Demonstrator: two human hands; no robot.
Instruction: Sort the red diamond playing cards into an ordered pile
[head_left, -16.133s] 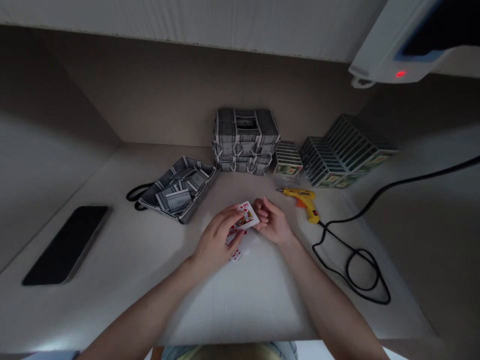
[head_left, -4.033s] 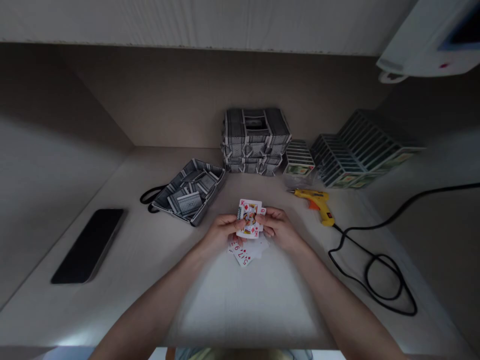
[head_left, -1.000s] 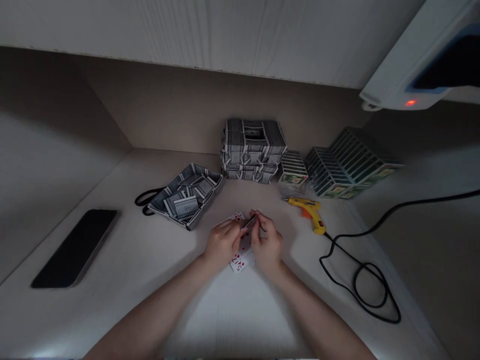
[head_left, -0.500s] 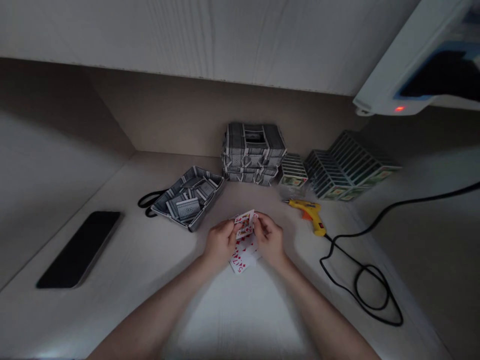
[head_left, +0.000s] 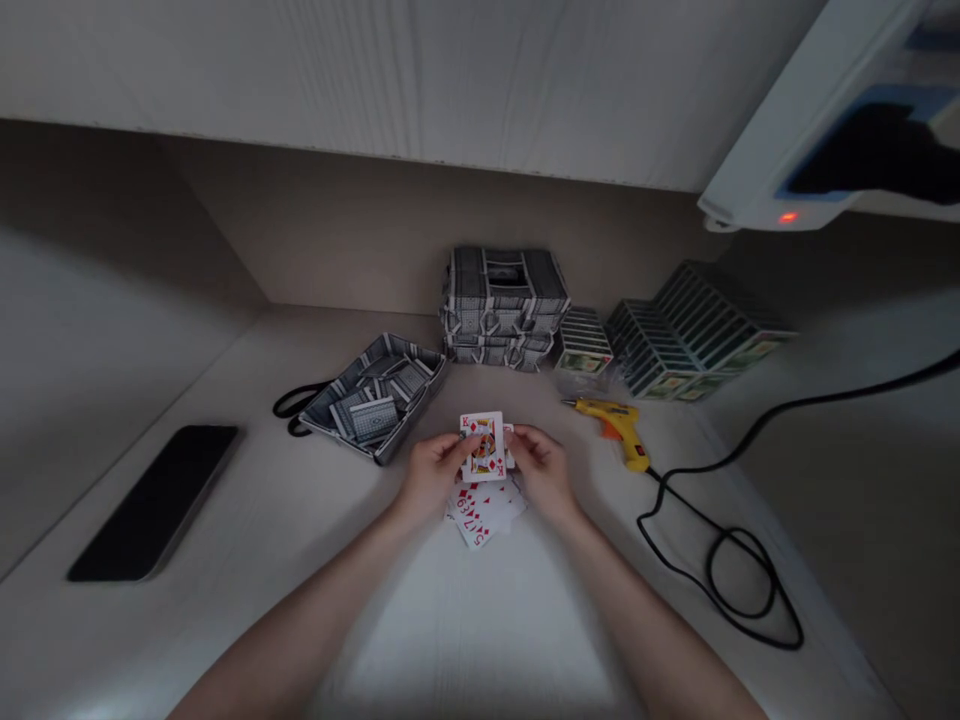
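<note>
A king of diamonds playing card [head_left: 483,464] faces up between my hands, with at least one more card partly showing behind its right side. My left hand [head_left: 430,474] pinches the left side of these cards, thumb across the king's face. Closed on their right side is my right hand [head_left: 541,470], its thumb near the edge of the card behind. Just below, several loose face-up cards [head_left: 480,515] with red diamonds lie fanned on the table. An open tray [head_left: 411,424] made of folded cards, with cards lying inside, stands left of my hands.
A folded-card box [head_left: 506,305] stands at the back. Several packs of card boxes [head_left: 705,320] are stacked at the right rear. A yellow glue gun [head_left: 616,425] trails a black cable [head_left: 712,600]. A phone [head_left: 157,500] lies left, and black scissors handles [head_left: 292,405] show beside the tray.
The king has turned from tilted to upright, facing me, and another card now shows behind it. My left hand has shifted slightly left. More of the fanned cards below are visible.
</note>
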